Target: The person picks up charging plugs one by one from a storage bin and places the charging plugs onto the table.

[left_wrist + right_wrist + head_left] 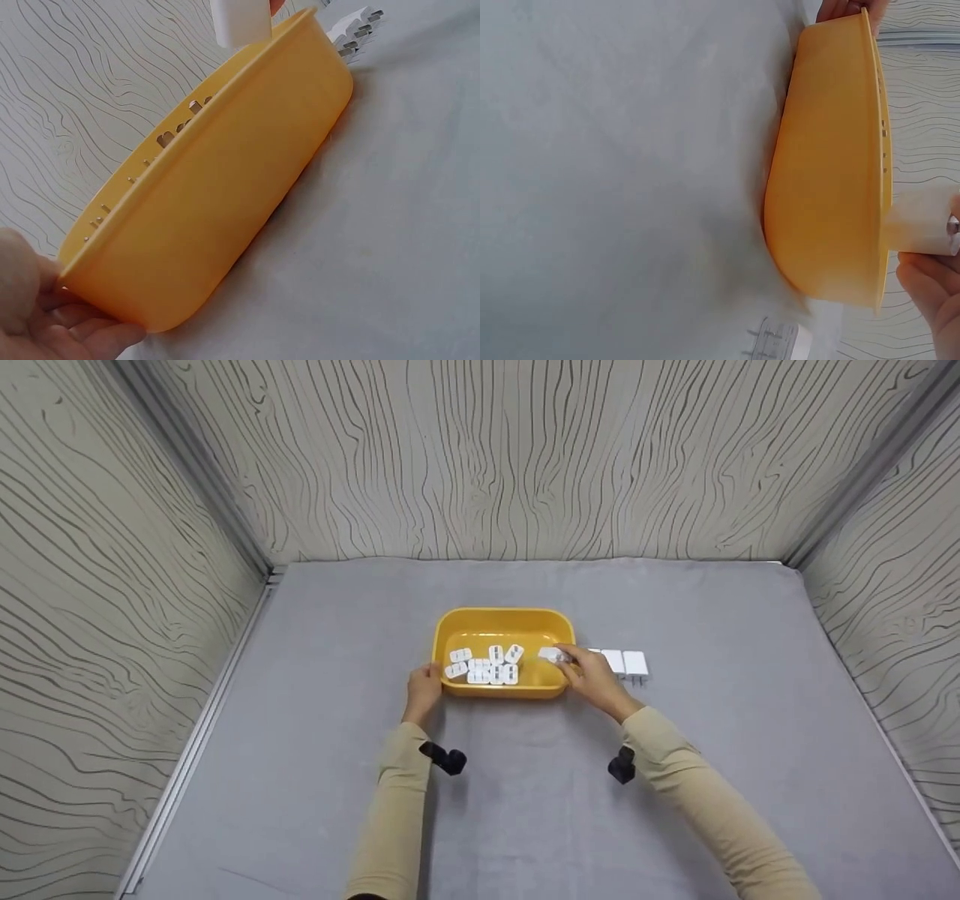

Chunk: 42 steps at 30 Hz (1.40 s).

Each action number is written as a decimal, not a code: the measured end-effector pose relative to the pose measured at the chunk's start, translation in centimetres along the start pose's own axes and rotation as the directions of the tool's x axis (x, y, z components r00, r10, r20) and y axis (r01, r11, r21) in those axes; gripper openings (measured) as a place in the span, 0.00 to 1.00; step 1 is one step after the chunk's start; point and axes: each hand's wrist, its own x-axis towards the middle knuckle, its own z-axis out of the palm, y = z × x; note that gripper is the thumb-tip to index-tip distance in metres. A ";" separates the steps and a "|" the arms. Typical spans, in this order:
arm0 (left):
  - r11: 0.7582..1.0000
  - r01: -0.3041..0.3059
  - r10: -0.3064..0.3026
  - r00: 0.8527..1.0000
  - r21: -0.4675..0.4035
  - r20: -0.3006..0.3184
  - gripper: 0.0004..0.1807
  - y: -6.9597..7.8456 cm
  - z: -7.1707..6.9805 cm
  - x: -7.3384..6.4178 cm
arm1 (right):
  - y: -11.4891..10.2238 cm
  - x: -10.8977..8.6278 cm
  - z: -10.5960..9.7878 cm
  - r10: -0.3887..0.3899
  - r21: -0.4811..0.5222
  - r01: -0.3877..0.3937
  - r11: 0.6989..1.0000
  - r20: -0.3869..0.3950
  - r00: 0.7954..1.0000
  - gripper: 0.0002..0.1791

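A yellow plastic tub (504, 691) stands on the grey cloth with several white plug adapters (504, 673) lying in it, prongs upward, mostly toward its left half. My left hand (424, 694) holds the tub's left end, thumb at the rim and fingers against the outer wall (202, 202). Over the right part of the tub, my right hand (598, 684) pinches a white plug adapter (551, 654) between thumb and fingers. In the right wrist view this adapter (922, 221) is at rim height and partly blurred.
Just right of the tub, more white plug adapters (634, 662) lie in a row on the cloth, prongs toward me; the right hand partly covers them. Wood-patterned panels (480, 457) enclose the grey cloth-covered table (322, 660) at the back and sides.
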 end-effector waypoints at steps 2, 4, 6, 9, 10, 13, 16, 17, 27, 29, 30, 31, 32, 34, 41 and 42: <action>1.000 0.007 -0.007 1.000 0.003 -0.001 0.17 -0.1 0.0 0.2 | 0.2 -0.1 -0.2 0.001 0.002 -0.001 1.000 -0.008 1.000 0.17; 1.000 -0.011 0.011 1.000 -0.008 0.007 0.18 -0.6 0.0 0.6 | 0.4 -0.2 -0.4 0.004 0.010 -0.004 1.000 -0.023 1.000 0.17; 0.998 -0.066 0.066 0.998 -0.016 -0.002 0.20 -2.4 0.4 2.0 | 0.6 -0.4 -0.7 0.004 0.018 -0.003 1.000 -0.045 0.999 0.17; 0.988 -0.153 0.153 0.988 -0.024 0.001 0.25 -6.3 1.6 5.1 | 1.0 -0.5 -1.2 0.016 0.038 -0.013 0.999 -0.082 0.997 0.18; 0.987 -0.156 0.157 0.988 -0.022 0.002 0.25 -6.7 1.8 5.5 | 1.1 -0.6 -1.4 0.017 0.040 -0.013 0.999 -0.098 0.995 0.18; 0.998 -0.061 0.061 0.998 -0.004 0.013 0.23 -5.4 1.8 4.9 | 1.7 -0.8 -2.0 0.029 0.051 -0.022 0.998 -0.148 0.988 0.17; 1.000 0.002 -0.002 1.000 0.024 0.001 0.20 -0.9 0.5 1.2 | 2.6 -1.1 -2.7 0.041 0.055 -0.031 0.998 -0.193 0.980 0.16; 1.000 0.006 -0.006 1.000 0.023 -0.005 0.20 0.4 0.0 0.0 | 2.9 -1.2 -2.9 0.050 0.059 -0.039 0.998 -0.201 0.978 0.15; 0.998 -0.063 0.063 0.998 -0.017 0.014 0.27 -1.2 -0.1 0.7 | 4.9 -2.3 -4.3 0.154 0.066 -0.144 0.987 -0.194 0.969 0.16; 0.996 -0.082 0.082 0.997 -0.023 0.005 0.30 -7.3 2.6 6.4 | 5.1 -2.4 -4.3 0.143 0.055 -0.135 0.989 -0.198 0.970 0.16; 0.995 -0.101 0.101 0.995 -0.019 -0.008 0.31 -9.0 3.3 8.0 | 5.1 -2.5 -4.3 0.137 0.051 -0.129 0.990 -0.201 0.970 0.16; 0.992 -0.123 0.123 0.992 -0.019 -0.020 0.31 -10.6 4.0 9.4 | 5.1 -2.5 -4.3 0.128 0.044 -0.122 0.992 -0.204 0.970 0.16; 0.987 -0.156 0.155 0.987 -0.027 -0.031 0.31 -12.4 4.6 10.9 | 5.1 -2.6 -4.3 0.122 0.034 -0.117 0.993 -0.206 0.971 0.16; 0.989 -0.143 0.142 0.990 -0.033 -0.019 0.24 -12.6 4.7 11.2 | 5.2 -2.6 -4.4 0.112 0.017 -0.111 0.994 -0.209 0.971 0.16; 0.980 -0.198 0.199 0.979 0.034 -0.034 0.28 -9.5 3.5 8.0 | 6.1 -3.1 -4.7 0.131 -0.031 -0.141 0.990 -0.221 0.966 0.15; 0.980 -0.197 0.199 0.979 0.038 -0.040 0.28 -9.0 3.2 7.7 | 6.3 -3.2 -4.8 0.134 -0.039 -0.146 0.989 -0.223 0.966 0.15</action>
